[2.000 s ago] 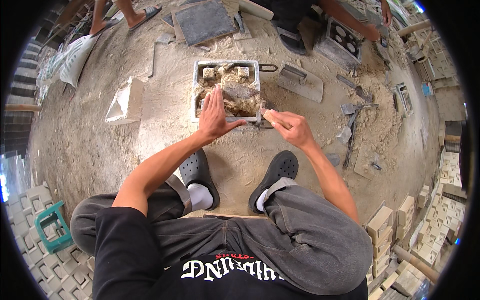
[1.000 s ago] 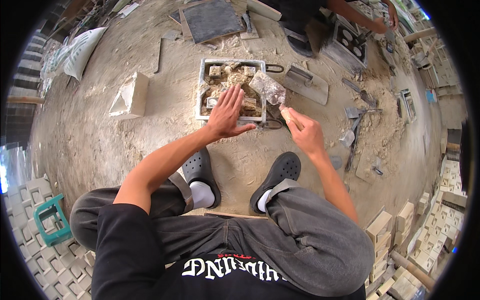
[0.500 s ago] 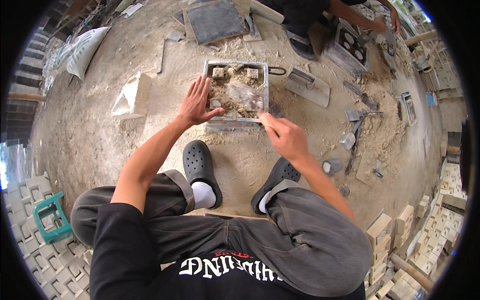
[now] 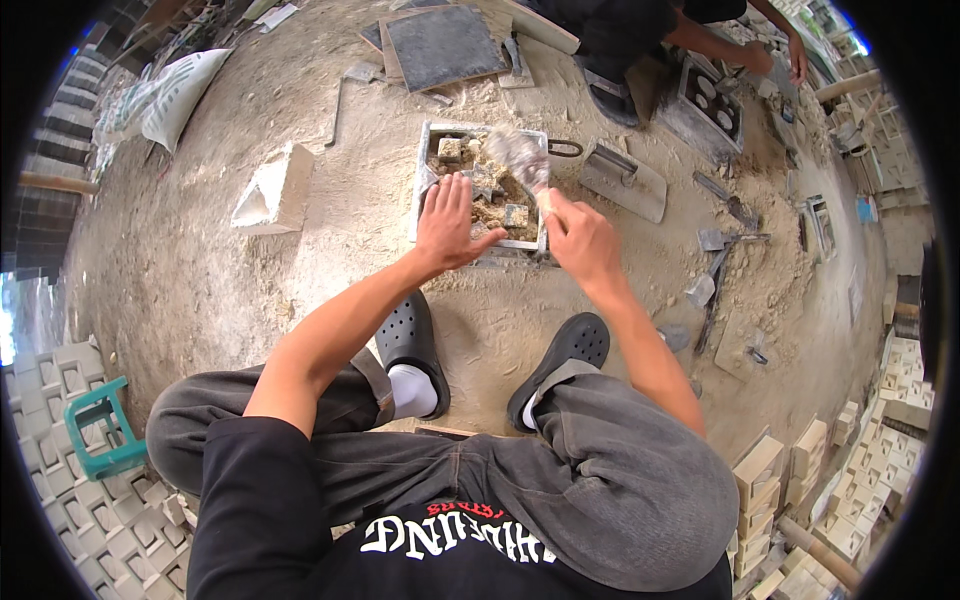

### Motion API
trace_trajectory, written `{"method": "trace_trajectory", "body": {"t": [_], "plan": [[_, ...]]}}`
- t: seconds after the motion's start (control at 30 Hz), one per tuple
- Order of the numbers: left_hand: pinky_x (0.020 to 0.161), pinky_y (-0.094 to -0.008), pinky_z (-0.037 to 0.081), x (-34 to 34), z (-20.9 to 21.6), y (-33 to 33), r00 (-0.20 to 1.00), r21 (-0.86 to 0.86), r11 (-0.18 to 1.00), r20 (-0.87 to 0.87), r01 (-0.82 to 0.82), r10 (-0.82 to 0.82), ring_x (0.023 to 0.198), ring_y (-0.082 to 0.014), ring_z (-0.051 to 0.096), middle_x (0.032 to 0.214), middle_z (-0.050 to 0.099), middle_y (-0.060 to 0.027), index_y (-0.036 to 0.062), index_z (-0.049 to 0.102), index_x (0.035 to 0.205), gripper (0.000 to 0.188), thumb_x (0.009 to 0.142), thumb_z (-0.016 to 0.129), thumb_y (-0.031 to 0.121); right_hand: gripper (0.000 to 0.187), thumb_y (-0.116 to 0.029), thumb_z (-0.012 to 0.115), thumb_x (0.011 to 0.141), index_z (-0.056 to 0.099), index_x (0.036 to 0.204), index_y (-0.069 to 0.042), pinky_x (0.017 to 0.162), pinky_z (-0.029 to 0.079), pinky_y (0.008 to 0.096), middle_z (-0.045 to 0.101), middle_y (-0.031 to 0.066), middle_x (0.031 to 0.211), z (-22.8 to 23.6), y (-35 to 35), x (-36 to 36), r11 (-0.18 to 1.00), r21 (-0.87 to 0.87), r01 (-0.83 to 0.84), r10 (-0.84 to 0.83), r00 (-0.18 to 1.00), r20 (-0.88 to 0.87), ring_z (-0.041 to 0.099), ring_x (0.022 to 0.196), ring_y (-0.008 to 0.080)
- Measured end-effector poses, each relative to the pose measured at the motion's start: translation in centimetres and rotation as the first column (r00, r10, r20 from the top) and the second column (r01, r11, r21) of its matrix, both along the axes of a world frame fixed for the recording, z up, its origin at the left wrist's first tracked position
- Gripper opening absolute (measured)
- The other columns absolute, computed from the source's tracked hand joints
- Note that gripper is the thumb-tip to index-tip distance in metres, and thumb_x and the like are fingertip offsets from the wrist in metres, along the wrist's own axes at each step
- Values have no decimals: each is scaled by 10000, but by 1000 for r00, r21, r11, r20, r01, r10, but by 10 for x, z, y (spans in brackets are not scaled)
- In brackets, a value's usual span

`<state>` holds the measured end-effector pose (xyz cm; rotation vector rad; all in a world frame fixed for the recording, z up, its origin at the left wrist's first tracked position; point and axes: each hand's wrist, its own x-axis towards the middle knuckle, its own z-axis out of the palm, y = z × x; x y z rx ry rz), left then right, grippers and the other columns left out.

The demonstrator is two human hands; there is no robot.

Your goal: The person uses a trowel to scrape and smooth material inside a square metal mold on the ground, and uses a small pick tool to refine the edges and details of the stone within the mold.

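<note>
Before my feet sits a rectangular metal mould (image 4: 545, 140) with a raised rim, holding sandy tan powder and several small blocks. My left hand (image 4: 450, 222) lies over its near left corner, fingers stretched and thumb out to the side, with no object in its grasp. My right hand (image 4: 583, 235) is closed round the handle of a short hand tool (image 4: 518, 158). The tool's broad grey-brown head is smeared by motion above the far right part of the mould, and I cannot make out whether it is a brush or a blade.
A plastering trowel (image 4: 625, 180) lies right of the mould. Beyond are dark square boards (image 4: 445, 48); a pale block (image 4: 275, 190) stands left. A co-worker's hand (image 4: 757, 57) is near another mould (image 4: 712, 110). Loose powder and a hammer (image 4: 722, 240) lie right, a green stool (image 4: 103, 430) lower left.
The tool's head has swung away from me, toward the mould's far side. My left hand has slid right and nearer to me along the mould. The whole view has shifted slightly.
</note>
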<state>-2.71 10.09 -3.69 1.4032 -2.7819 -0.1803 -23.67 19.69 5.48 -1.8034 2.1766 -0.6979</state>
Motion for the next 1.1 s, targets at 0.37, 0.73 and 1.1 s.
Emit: {"method": "trace_trajectory", "body": {"t": [0.37,0.73,1.1], "plan": [[1219,-529,16,41,3,-12,994,-93,994,-84,61,-69,1510,-315,177,1585,290,-188,50,387,1486,917,883,462,737,320,-238,646,894,672,1211,-198,681,551,465,705,108,968,11,28,-16,998,-60,10,-11,1000,-7,682,798,358],[1212,-550,31,10,17,0,971,-47,982,-147,184,-189,1501,-351,176,1558,307,-232,24,665,1048,787,865,464,763,309,-206,666,883,688,1189,-165,710,538,429,704,110,978,18,55,-35,994,-57,88,-84,994,75,674,844,347],[1215,-510,92,7,12,16,972,-122,983,-175,137,-158,1494,-358,183,1561,284,-245,-69,492,1337,868,891,524,676,321,-217,694,871,695,1191,-192,666,539,421,706,95,967,42,93,-27,1000,14,-3,3,1000,-21,684,801,336]]}}
